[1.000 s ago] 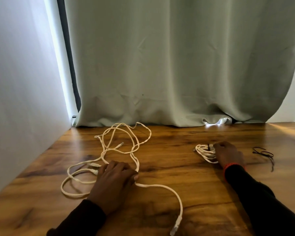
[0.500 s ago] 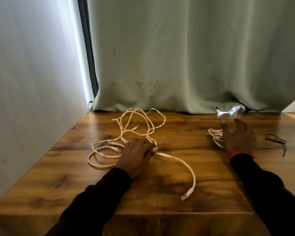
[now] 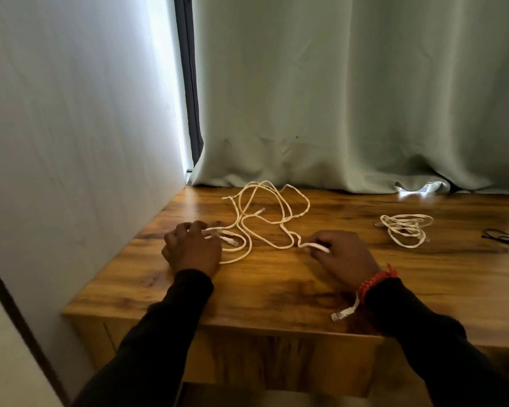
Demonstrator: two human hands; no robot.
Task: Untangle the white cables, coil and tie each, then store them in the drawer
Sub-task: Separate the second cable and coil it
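A loose tangle of white cable (image 3: 265, 218) sprawls over the wooden table (image 3: 276, 286) near the curtain. My left hand (image 3: 192, 248) lies on the tangle's left loops, fingers curled round strands there. My right hand (image 3: 344, 255) pinches a cable strand at the tangle's right end; that cable's plug end (image 3: 343, 313) pokes out below my wrist. A second white cable, coiled (image 3: 406, 229), lies apart at the right, with no hand on it.
Thin black ties (image 3: 504, 240) lie near the table's right edge. A pale wall (image 3: 71, 142) borders the table on the left and a grey-green curtain (image 3: 350, 98) hangs behind it. The table's front panel (image 3: 276, 359) shows below the top.
My right hand left the coiled cable and moved left to pinch the loose cable. My left hand shifted left onto the tangle's loops. The camera view pulled back.
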